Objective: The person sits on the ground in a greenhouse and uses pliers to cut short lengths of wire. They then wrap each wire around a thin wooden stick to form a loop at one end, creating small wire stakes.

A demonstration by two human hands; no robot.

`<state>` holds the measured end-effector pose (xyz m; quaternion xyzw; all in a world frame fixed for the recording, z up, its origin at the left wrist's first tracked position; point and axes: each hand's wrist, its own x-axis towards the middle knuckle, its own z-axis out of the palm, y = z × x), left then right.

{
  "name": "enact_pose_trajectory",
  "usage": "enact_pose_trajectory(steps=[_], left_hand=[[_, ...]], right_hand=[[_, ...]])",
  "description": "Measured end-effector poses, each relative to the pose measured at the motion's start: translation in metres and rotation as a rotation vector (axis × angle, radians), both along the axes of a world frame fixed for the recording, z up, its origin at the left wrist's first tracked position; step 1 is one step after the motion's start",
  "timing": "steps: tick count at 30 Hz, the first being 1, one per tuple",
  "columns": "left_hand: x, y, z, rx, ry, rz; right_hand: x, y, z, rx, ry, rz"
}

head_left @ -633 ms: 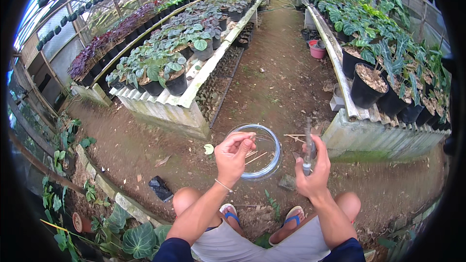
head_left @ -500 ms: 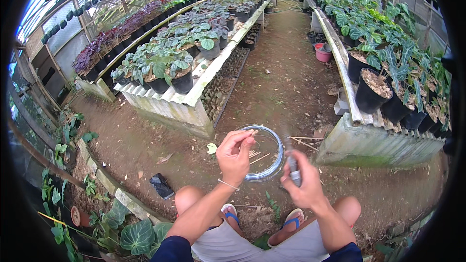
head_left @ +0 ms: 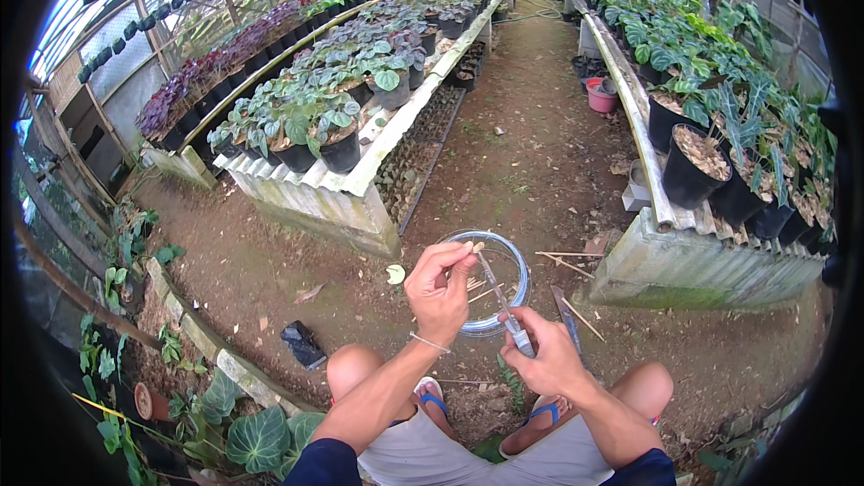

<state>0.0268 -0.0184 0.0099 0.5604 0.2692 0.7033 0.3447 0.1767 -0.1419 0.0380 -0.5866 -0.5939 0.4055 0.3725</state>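
A flat black packet [head_left: 301,344] lies on the brown dirt floor [head_left: 531,153], left of the knees. The left hand [head_left: 439,286] is raised over the round clear glass bowl [head_left: 490,281] on the ground, its fingers pinched shut on a tiny pale bit. The right hand [head_left: 547,362] is curled tight around the grey handle of a thin metal tool [head_left: 500,299] that points up over the bowl. A wide dirt path runs between the two long plant benches [head_left: 360,182]

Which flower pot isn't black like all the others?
The small pink pot, standing on the dirt path by the right-hand bench. The pots with plants up on the benches, such as the big one nearby, are black.
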Motion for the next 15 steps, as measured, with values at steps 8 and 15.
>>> enact_pose_trajectory(steps=[8, 15], left_hand=[[-0.009, 0.004, 0.006, 0.250, 0.260, 0.192], [-0.008, 0.005, 0.010, 0.316, 0.343, 0.249]], right_hand=[[0.009, -0.002, 0.004, -0.091, 0.100, 0.033], [0.016, -0.003, 0.000, -0.135, 0.125, 0.060]])
